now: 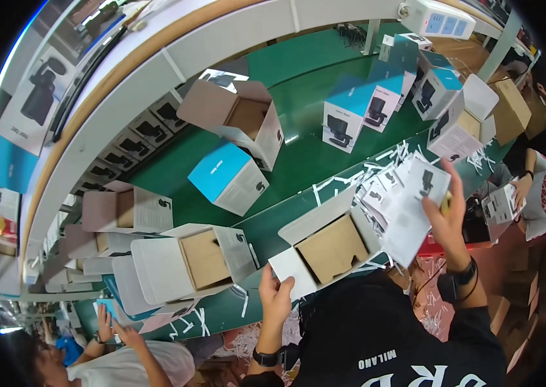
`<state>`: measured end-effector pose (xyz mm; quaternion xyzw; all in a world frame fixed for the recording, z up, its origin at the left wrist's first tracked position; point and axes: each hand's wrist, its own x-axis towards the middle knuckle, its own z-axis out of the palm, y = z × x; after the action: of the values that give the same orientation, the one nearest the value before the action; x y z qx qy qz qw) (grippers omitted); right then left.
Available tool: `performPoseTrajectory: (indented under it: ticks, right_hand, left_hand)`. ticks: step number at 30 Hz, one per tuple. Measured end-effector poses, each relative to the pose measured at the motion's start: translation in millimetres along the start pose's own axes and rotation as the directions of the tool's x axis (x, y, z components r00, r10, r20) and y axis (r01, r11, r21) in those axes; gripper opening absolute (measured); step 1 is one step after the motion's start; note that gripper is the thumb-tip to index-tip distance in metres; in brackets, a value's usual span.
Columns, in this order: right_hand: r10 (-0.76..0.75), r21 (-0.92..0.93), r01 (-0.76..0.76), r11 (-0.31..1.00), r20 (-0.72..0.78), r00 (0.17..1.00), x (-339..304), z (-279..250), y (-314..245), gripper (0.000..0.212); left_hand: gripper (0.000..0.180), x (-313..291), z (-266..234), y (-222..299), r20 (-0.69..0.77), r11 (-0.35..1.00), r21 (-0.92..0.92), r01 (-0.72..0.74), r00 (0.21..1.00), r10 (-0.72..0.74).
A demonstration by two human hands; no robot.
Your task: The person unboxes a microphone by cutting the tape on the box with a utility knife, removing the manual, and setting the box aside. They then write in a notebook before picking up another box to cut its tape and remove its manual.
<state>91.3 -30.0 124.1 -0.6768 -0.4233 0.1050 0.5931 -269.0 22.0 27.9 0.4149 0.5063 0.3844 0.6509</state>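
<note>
Holding the near flap of an open white carton (327, 248), the left hand (277, 293) steadies it at the front edge of the green worktop (298, 138); the grip looks meant to keep the mouth facing up, exposing the brown cardboard insert (332, 248) inside. Fingers are curled over the flap edge, thumb on top, hand partly closed on the cardboard.

Right of the carton and just above it, the right hand (447, 222) is raised with a white leaflet (415, 206), printed with a dark device picture, pinched between thumb and fingers. The wrist is bent back and carries a dark strap; the forearm rises from the lower edge. A small yellowish item may sit in the same grip; it cannot be told.

Left of the carton stand further open cartons (189, 261) with like inserts. Beyond it, blue-topped closed boxes (229, 177) lie on the worktop. White paper strips (386, 161) are scattered behind it. Another person's hands (115, 329) work at lower left.
</note>
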Motion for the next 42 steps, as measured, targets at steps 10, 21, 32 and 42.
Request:
performPoseTrajectory:
  ticks: [10, 21, 32, 42]
  right_hand:
    - [-0.473, 0.077, 0.559, 0.825, 0.636, 0.610, -34.4, 137.7, -67.6, 0.056]
    - [-0.188, -0.117, 0.553, 0.825, 0.866, 0.463, -79.8, 109.9, -45.4, 0.063]
    - [0.026, -0.258, 0.143, 0.955, 0.557, 0.830, -73.5, -7.7, 7.2, 0.021]
    - [0.382, -0.225, -0.308, 0.924, 0.565, 0.731, -60.6, 64.3, 36.8, 0.050]
  left_hand:
    - [0.055, -3.9, 0.9, -1.1, 0.076, 0.994, -0.070, -0.078, 0.994, 0.083]
    - [0.053, -10.7, -7.4, 10.3, 0.113, 0.998, -0.042, -0.046, 0.992, 0.051]
    - [0.067, -0.2, 5.0, 47.4, 0.221, 0.613, 0.463, -0.640, 0.753, 0.620]
    - [0.086, -4.7, 87.3, 24.4, 0.595, 0.241, 0.534, -0.810, 0.563, 0.573]
